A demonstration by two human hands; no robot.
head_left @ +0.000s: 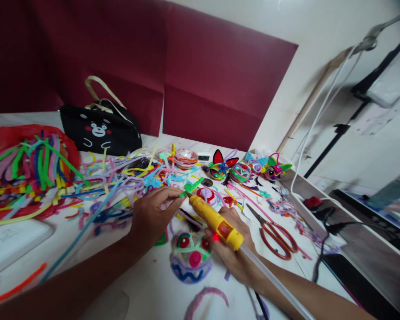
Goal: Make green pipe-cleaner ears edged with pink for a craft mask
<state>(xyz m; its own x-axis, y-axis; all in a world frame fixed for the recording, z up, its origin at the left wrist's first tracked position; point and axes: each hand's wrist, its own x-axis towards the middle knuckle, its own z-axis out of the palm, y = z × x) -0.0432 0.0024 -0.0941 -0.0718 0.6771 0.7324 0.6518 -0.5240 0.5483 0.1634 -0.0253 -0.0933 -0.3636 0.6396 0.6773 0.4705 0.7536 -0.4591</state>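
My right hand (231,242) is wrapped round a yellow hot glue gun (208,213), with a clear glue stick (273,280) running out of its back end and a red light glowing near the grip. Its nozzle points away from me, close to a green pipe cleaner piece (191,185). My left hand (155,213) pinches that green piece between thumb and fingertips, near the nozzle. Below both hands, a round ornament (191,262) lies on the white table, with red eyes, a pink nose and a blue zigzag mouth of pipe cleaners.
Orange-handled scissors (275,235) lie to the right. Loose pipe cleaners (116,195) cover the left side, beside a red bag (74,149) full of them. Several decorated balls (242,172) stand at the back, a black bag (100,129) behind left. A phone (360,284) lies right.
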